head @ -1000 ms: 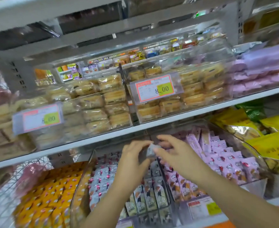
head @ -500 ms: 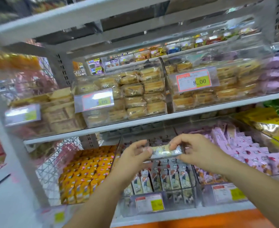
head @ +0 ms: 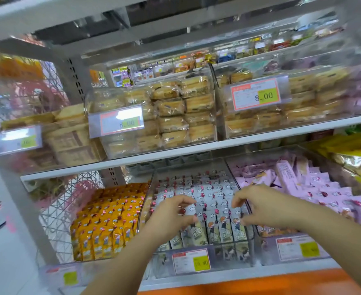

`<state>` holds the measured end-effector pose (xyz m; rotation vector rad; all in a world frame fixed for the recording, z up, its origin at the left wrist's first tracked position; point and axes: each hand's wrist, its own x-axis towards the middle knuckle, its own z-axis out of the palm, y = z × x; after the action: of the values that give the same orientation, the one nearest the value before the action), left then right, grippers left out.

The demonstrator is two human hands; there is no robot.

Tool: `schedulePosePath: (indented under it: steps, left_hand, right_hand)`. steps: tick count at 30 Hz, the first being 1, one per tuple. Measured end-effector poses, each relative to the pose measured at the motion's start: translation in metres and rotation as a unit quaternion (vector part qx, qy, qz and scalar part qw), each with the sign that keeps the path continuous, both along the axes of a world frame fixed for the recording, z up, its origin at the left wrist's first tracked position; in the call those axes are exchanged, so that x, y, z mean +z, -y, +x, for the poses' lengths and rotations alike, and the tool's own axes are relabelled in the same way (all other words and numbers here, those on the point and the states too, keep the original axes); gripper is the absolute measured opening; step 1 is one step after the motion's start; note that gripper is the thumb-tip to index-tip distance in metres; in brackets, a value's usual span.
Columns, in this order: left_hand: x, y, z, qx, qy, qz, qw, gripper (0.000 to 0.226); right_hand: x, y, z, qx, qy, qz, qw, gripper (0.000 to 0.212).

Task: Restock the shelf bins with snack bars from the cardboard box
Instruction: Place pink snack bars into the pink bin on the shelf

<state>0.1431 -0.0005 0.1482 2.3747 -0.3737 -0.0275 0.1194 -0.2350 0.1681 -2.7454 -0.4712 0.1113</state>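
Snack bars point(head: 215, 201) at lower centre should be squared upright; left hand point(head: 171, 218) and right hand point(head: 260, 207) are held over them, fingers apart, empty.

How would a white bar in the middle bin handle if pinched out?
Probably light: the white bars are small, thin packets. The glossy wrapper may be slick and crinkle at its ends. They stand in tight rows in the bin, so neighbours may tip or lift too.

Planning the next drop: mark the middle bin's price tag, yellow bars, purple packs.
price tag point(head: 191, 261), head view, centre of label.
yellow bars point(head: 109, 220), head view, middle of stack.
purple packs point(head: 328, 189), head view, one pack's front.
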Motion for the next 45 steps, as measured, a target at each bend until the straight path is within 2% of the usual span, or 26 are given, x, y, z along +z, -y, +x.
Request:
schedulePosePath:
  steps: [4,10,20,28,31,33,35,37,39,42,45]
  left_hand:
    - [-0.009,0.032,0.007,-0.052,-0.047,-0.043,0.997,0.030]
    - [-0.015,0.071,0.018,-0.104,-0.047,-0.044,0.992,0.032]
    - [-0.032,0.071,0.017,-0.159,-0.021,0.093,0.983,0.062]
    - [-0.035,0.082,0.018,-0.156,0.056,0.144,0.976,0.057]
    - [-0.034,0.079,0.019,-0.168,0.074,0.199,0.963,0.061]
    - [-0.032,0.079,0.018,-0.174,0.070,0.195,0.963,0.061]
    - [-0.029,0.078,0.017,-0.171,0.046,0.141,0.974,0.060]
    - [-0.027,0.076,0.017,-0.164,0.006,0.066,0.984,0.049]
    - [-0.027,0.073,0.016,-0.158,-0.018,0.026,0.987,0.029]
    - [-0.027,0.072,0.016,-0.142,0.007,0.082,0.986,0.015]
    - [-0.026,0.075,0.017,-0.140,0.018,0.122,0.982,0.015]
  right_hand:
    - [0.001,0.003,0.001,0.008,-0.003,0.015,1.000,0.034]
    - [0.008,0.006,0.000,0.015,-0.011,0.070,0.997,0.031]
    - [0.013,0.007,-0.005,0.021,-0.024,0.101,0.994,0.026]
    - [0.010,0.008,-0.003,0.014,-0.029,0.101,0.994,0.026]
    - [0.008,0.009,-0.004,0.015,-0.028,0.100,0.995,0.027]
    - [0.008,0.009,-0.005,0.019,-0.023,0.094,0.995,0.026]
    - [0.011,0.013,-0.007,0.018,-0.016,0.101,0.995,0.023]
    - [0.015,0.022,-0.006,-0.014,0.007,0.128,0.992,0.015]
    - [0.015,0.038,0.000,-0.084,0.078,0.136,0.984,0.012]
    - [0.006,0.066,0.012,-0.203,0.194,0.099,0.955,0.031]
    - [-0.007,0.079,0.015,-0.261,0.181,0.104,0.943,0.054]
